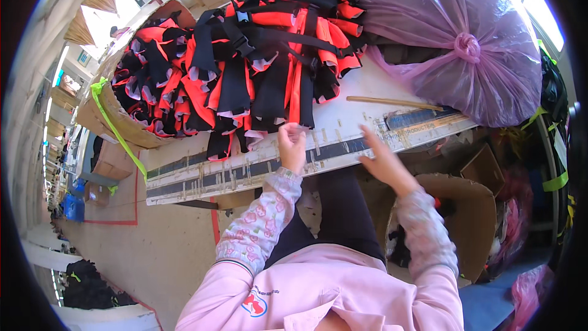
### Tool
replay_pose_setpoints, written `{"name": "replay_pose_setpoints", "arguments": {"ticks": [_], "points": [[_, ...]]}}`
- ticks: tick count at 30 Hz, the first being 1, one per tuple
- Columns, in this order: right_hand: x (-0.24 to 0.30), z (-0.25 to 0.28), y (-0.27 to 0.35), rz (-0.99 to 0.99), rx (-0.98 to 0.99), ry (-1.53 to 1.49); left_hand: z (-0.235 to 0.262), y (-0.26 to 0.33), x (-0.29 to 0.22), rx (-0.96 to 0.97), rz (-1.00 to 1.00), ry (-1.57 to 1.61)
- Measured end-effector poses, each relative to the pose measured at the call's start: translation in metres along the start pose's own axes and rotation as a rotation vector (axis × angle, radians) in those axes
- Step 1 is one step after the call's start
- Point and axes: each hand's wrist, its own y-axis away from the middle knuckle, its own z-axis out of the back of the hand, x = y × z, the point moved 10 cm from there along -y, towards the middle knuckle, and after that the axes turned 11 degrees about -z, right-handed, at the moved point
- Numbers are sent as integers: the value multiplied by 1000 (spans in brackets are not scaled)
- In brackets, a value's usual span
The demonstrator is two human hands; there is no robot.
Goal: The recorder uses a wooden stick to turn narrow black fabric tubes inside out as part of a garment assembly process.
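A big heap of black and bright orange fabric straps (236, 89), some with black buckles, lies across the far side of the table. My left hand (292, 146) is closed in a pinch at the near edge of the heap, on the lower end of an orange-and-black strap (295, 95). To its right, my right hand (386, 162) hovers over the table's front edge with its fingers stretched out and nothing in them. A worn white table (367, 124) with strips of dark and yellowed tape along its front lies under both hands.
A large knotted purple plastic bag (429, 30) sits at the far right, beside a thin wooden stick (395, 103). A cardboard box (113, 116) with a lime-green band (110, 116) borders the heap on the left. Below the table at right stands an open carton (474, 214).
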Motion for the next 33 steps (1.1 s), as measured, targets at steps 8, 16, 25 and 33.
{"name": "replay_pose_setpoints", "arguments": {"ticks": [8, 16, 25, 33], "points": [[-1, -111, -137, -149, -149, 39, 1, -38, 33, 113, -43, -277], [145, 7, -62, 489, -466, 211, -59, -4, -40, 130, 358, 776], [55, -10, 1, 263, -206, 309, -92, 108, -1, 277, 676, 860], [-23, -41, 25, -147, -23, -84, -90, 148, 21, 464, 777, 727]]}}
